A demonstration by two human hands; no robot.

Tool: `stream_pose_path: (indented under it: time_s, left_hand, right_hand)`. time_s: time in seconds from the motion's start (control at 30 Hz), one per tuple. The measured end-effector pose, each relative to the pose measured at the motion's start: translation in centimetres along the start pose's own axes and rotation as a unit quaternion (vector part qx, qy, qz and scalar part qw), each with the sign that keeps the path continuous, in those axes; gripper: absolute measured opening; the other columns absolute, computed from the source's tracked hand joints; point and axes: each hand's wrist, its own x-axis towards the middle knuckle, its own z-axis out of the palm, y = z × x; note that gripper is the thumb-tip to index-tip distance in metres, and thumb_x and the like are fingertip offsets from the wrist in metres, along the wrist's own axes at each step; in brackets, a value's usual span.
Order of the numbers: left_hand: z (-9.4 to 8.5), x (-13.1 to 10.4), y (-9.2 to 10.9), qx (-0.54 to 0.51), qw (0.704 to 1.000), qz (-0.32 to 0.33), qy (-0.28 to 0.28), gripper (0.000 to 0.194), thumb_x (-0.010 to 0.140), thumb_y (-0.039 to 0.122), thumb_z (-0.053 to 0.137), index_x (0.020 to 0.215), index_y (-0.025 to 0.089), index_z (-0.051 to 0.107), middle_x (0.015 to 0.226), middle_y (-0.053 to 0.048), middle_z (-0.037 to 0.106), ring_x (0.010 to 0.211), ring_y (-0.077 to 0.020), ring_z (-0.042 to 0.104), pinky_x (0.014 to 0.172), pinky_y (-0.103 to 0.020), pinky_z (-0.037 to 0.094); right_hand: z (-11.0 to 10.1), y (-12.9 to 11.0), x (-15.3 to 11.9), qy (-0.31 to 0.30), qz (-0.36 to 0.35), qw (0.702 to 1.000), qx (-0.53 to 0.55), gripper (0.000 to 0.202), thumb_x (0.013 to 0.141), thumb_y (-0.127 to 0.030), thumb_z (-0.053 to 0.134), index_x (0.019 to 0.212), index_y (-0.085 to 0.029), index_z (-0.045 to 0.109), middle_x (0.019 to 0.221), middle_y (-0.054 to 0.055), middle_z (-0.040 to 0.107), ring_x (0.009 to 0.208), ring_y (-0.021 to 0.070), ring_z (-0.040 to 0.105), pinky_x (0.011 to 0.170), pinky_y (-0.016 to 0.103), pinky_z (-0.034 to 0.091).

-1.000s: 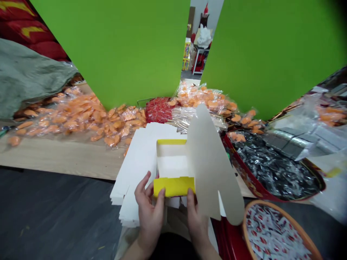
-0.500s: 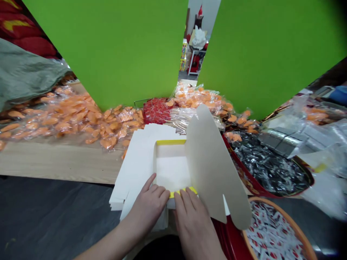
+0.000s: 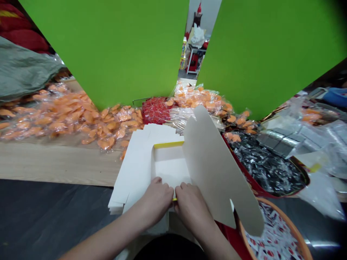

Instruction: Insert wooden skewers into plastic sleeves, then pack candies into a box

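A white cardboard box (image 3: 169, 168) with yellow edges stands in front of me, its large lid flap (image 3: 214, 169) raised on the right side. My left hand (image 3: 159, 196) is closed over the near wall of the box, with the thumb side toward the middle. Beside it, my right hand (image 3: 191, 198) grips the same near wall, fingers curled over into the box. A sliver of yellow edge shows between the two hands. Most of the fingertips are hidden inside the box. Beneath and left of it lies a stack of flat white cardboard blanks (image 3: 135, 155).
Wrapped orange pieces (image 3: 73, 112) spread along the wooden table (image 3: 54, 159). Behind the box lie red packets (image 3: 155, 110) and wrapped white sticks (image 3: 180, 117). To the right are a red-rimmed tray of dark packets (image 3: 265, 164) and an orange tub (image 3: 298, 234) of small sachets. Green panels (image 3: 121, 47) rise behind.
Both hands have curled from flatter, extended fingers into a grip over the near wall. The lid flap has swung slightly outward to the right and down.
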Motion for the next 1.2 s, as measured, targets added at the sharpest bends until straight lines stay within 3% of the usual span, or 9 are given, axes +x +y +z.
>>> stream_pose_path:
  time_s: [0.23, 0.4, 0.5, 0.6, 0.83, 0.9, 1.0, 1.1, 1.2]
  left_hand:
    - [-1.6, 0.2, 0.2, -0.007, 0.999, 0.011, -0.039, 0.022, 0.085, 0.023, 0.049, 0.077, 0.017, 0.067, 0.071, -0.009, 0.07, 0.066, -0.0265, 0.066, 0.067, -0.04, 0.044]
    - [-0.4, -1.2, 1.5, 0.059, 0.998, 0.016, -0.022, 0.024, 0.08, 0.006, 0.044, 0.083, 0.013, 0.067, 0.078, -0.01, 0.068, 0.077, -0.0263, 0.064, 0.08, -0.046, 0.045]
    - [1.0, -1.8, 3.4, 0.072, 0.997, -0.008, 0.022, 0.029, 0.077, 0.002, 0.041, 0.088, 0.01, 0.066, 0.077, -0.011, 0.066, 0.079, -0.0248, 0.063, 0.092, -0.048, 0.041]
    - [1.1, -0.7, 5.2, 0.028, 0.999, -0.041, 0.007, 0.031, 0.077, 0.002, 0.04, 0.093, 0.008, 0.066, 0.082, -0.014, 0.068, 0.083, -0.0253, 0.063, 0.095, -0.047, 0.04]
    - [-2.7, 1.7, 4.5, -0.096, 0.985, -0.11, -0.094, 0.039, 0.082, 0.01, 0.031, 0.094, 0.008, 0.068, 0.092, -0.021, 0.07, 0.084, -0.0322, 0.066, 0.073, -0.045, 0.05]
    - [-3.7, 2.1, 3.9, -0.109, 0.98, -0.143, -0.085, 0.043, 0.086, 0.017, 0.027, 0.108, 0.008, 0.063, 0.089, -0.019, 0.071, 0.079, -0.0325, 0.067, 0.069, -0.044, 0.051]
    - [-5.0, 3.9, 4.0, -0.109, 0.974, -0.184, -0.079, 0.046, 0.086, 0.024, 0.028, 0.121, 0.007, 0.054, 0.087, -0.018, 0.072, 0.079, -0.0344, 0.068, 0.067, -0.045, 0.05]
    - [-5.8, 6.5, 4.6, -0.106, 0.979, -0.151, -0.082, 0.051, 0.089, 0.031, 0.024, 0.097, 0.006, 0.067, 0.089, -0.022, 0.07, 0.085, -0.0364, 0.066, 0.072, -0.047, 0.048]
    - [-5.8, 8.4, 4.7, -0.114, 0.983, -0.126, -0.073, 0.055, 0.09, 0.03, 0.019, 0.092, 0.007, 0.069, 0.093, -0.021, 0.07, 0.09, -0.0333, 0.065, 0.076, -0.044, 0.048]
  right_hand:
    - [0.2, -0.1, 0.6, -0.035, -0.04, 0.997, -0.051, 0.022, 0.075, 0.001, 0.05, 0.076, -0.014, 0.067, 0.077, 0.01, 0.067, 0.072, 0.0245, 0.063, 0.059, 0.032, 0.042]
    - [2.2, 0.3, -1.2, 0.063, -0.037, 0.993, -0.095, 0.018, 0.073, -0.001, 0.055, 0.075, -0.016, 0.064, 0.071, 0.007, 0.065, 0.066, 0.0241, 0.06, 0.063, 0.036, 0.046]
    - [3.0, 2.3, -1.6, 0.127, -0.137, 0.977, -0.105, 0.011, 0.073, -0.007, 0.061, 0.068, -0.017, 0.063, 0.065, 0.003, 0.063, 0.066, 0.0205, 0.059, 0.079, 0.038, 0.047]
    - [3.3, 4.5, -0.6, 0.186, -0.218, 0.951, -0.119, 0.012, 0.076, -0.01, 0.06, 0.068, -0.017, 0.064, 0.067, 0.002, 0.064, 0.075, 0.0189, 0.061, 0.099, 0.038, 0.037]
    - [-1.4, 8.2, -2.8, 0.347, -0.339, 0.867, -0.115, 0.034, 0.086, -0.015, 0.043, 0.117, -0.01, 0.057, 0.11, 0.011, 0.063, 0.109, 0.026, 0.052, 0.096, 0.039, 0.039]
    - [-3.7, 11.2, -2.9, 0.435, -0.298, 0.848, -0.064, 0.036, 0.087, -0.011, 0.04, 0.12, -0.015, 0.054, 0.097, 0.008, 0.065, 0.1, 0.0225, 0.054, 0.089, 0.036, 0.042]
    - [-6.3, 17.0, 1.7, 0.558, -0.065, 0.827, 0.007, 0.027, 0.086, -0.012, 0.045, 0.11, -0.019, 0.057, 0.089, 0.007, 0.064, 0.087, 0.0197, 0.055, 0.081, 0.033, 0.044]
    - [-7.0, 21.6, 9.7, 0.374, 0.113, 0.92, -0.019, 0.026, 0.089, -0.017, 0.041, 0.106, -0.013, 0.06, 0.104, 0.012, 0.062, 0.101, 0.0212, 0.052, 0.087, 0.032, 0.041]
    - [-6.9, 23.4, 15.1, 0.318, 0.154, 0.935, -0.03, 0.022, 0.083, -0.014, 0.046, 0.096, -0.011, 0.064, 0.088, 0.015, 0.065, 0.088, 0.0244, 0.055, 0.076, 0.033, 0.041]
